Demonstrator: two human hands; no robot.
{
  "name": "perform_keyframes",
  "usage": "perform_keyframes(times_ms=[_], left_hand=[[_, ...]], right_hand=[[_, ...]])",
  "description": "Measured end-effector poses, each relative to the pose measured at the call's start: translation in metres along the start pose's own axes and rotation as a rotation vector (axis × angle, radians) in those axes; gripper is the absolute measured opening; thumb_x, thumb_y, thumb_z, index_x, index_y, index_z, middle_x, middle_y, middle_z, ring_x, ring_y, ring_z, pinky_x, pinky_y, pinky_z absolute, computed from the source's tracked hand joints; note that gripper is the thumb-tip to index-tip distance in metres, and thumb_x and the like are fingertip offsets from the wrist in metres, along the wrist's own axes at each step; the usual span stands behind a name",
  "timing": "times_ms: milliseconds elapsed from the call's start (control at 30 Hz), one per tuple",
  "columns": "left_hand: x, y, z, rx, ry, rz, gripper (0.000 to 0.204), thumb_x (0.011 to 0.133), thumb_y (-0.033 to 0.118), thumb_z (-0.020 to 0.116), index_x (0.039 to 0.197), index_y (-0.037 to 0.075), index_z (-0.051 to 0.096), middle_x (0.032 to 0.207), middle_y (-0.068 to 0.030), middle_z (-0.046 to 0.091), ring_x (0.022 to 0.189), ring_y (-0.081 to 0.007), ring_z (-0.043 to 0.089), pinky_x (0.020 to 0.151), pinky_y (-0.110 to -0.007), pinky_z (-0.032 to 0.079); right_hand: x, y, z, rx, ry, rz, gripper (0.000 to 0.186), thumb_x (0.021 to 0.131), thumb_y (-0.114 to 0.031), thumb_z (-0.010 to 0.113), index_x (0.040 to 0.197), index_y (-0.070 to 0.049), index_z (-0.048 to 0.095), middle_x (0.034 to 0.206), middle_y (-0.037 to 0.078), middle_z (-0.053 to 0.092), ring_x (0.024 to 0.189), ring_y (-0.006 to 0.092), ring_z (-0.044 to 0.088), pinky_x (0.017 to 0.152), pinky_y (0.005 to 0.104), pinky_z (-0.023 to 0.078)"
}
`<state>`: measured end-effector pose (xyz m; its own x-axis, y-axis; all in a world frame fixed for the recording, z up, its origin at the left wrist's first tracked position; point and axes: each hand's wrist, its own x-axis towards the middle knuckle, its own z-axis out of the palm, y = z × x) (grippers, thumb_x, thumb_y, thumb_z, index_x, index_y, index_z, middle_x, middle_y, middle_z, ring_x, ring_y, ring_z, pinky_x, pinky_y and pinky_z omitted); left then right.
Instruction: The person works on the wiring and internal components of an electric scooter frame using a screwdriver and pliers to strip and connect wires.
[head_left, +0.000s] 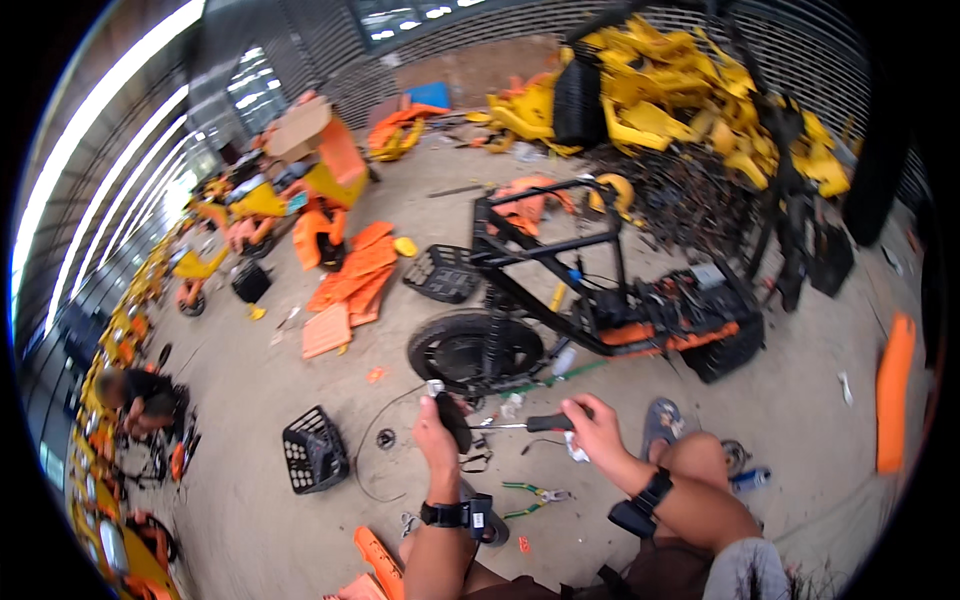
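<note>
My left hand (434,442) is closed around a dark, rounded piece (454,420); its exact kind is hard to make out. A screwdriver (547,423) with a black handle is gripped in my right hand (596,432). Its metal shaft points left, and the tip meets or lies just beside the dark piece. Beyond my hands a stripped scooter frame (545,255) lies on the concrete floor, with a black wheel (475,350) nearest to my left hand. Pliers with green handles (538,497) rest on the floor below and between my hands.
A black basket (315,452) stands to the left, another (442,274) beside the frame. Orange panels (355,275) lie further off. Yellow body panels (660,90) are heaped at the back. A long orange part (895,393) lies right. Another person (150,400) crouches far left.
</note>
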<state>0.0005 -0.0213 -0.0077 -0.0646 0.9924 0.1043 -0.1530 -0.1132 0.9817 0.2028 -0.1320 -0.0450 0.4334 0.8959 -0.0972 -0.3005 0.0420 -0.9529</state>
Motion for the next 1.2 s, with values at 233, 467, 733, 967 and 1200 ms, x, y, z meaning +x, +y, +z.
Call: perform_keyframes(times_ms=[233,467,733,967,1200], left_hand=[[0.002,0.004,0.016,-0.085,-0.009,-0.084,0.057,0.099,0.051,0.041,0.098,-0.002,0.063,0.080,-0.0122,0.067,0.069,-0.0225,0.065,0.067,-0.033,0.052],[0.008,-0.006,0.010,-0.078,-0.043,-0.062,0.055,0.100,0.048,0.040,0.100,-0.002,0.063,0.084,-0.0140,0.069,0.075,-0.0227,0.067,0.072,-0.034,0.054],[-0.004,0.005,0.017,0.002,-0.221,-0.093,0.054,0.105,0.042,0.037,0.109,-0.005,0.063,0.094,-0.0141,0.071,0.083,-0.0195,0.067,0.078,-0.031,0.053],[0.001,0.003,0.033,-0.069,-0.168,-0.150,0.058,0.102,0.049,0.039,0.111,-0.004,0.058,0.096,-0.0164,0.069,0.087,-0.0235,0.067,0.081,-0.034,0.053],[0.004,0.001,0.036,-0.161,-0.208,-0.218,0.056,0.103,0.047,0.037,0.114,-0.004,0.057,0.099,-0.0170,0.068,0.088,-0.0243,0.066,0.082,-0.035,0.054]], right_hand=[[-0.004,-0.021,-0.001,-0.057,0.035,-0.157,0.021,0.093,-0.015,0.064,0.109,-0.002,0.060,0.091,0.004,0.064,0.052,0.0056,0.053,0.046,0.0215,0.042],[-0.004,-0.025,-0.002,-0.068,0.041,-0.133,0.020,0.094,-0.014,0.063,0.108,-0.001,0.061,0.092,0.004,0.064,0.053,0.0061,0.054,0.048,0.0212,0.044],[-0.006,-0.014,-0.024,0.034,0.040,-0.093,0.018,0.093,-0.014,0.063,0.106,-0.002,0.062,0.088,0.004,0.063,0.049,0.0066,0.051,0.046,0.0214,0.043],[0.001,-0.028,-0.013,0.066,0.075,-0.165,0.015,0.093,-0.008,0.059,0.106,-0.001,0.060,0.090,0.006,0.067,0.056,0.0064,0.057,0.045,0.0200,0.044],[0.007,-0.029,-0.019,-0.038,0.106,-0.276,0.019,0.092,-0.008,0.062,0.110,-0.003,0.061,0.094,0.003,0.065,0.059,0.0042,0.056,0.046,0.0195,0.043]])
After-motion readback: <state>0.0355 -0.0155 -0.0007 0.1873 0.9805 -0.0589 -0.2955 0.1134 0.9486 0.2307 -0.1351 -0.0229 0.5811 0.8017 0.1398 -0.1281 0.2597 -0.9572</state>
